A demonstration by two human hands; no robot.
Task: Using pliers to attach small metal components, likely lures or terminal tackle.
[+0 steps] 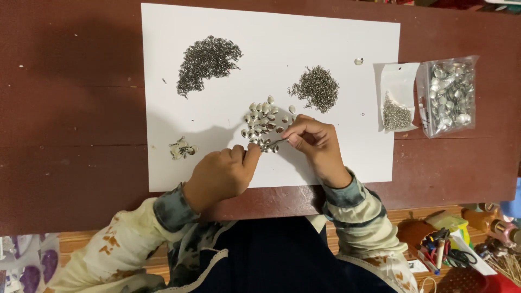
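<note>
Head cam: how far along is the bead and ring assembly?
Done: one small finished cluster lies at the sheet's left edge. In hand: the right hand holds a thin tool to the silver bead pile, while the left hand pinches a piece beside it. Left: most beads, both ring heaps, and two unemptied bags. Looks like an early stage.

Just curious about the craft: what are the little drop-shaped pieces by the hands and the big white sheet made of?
The drop-shaped pieces look like polished metal: silvery, with bright glints. The white sheet looks like matte paper or thin card: flat, no shine.
</note>
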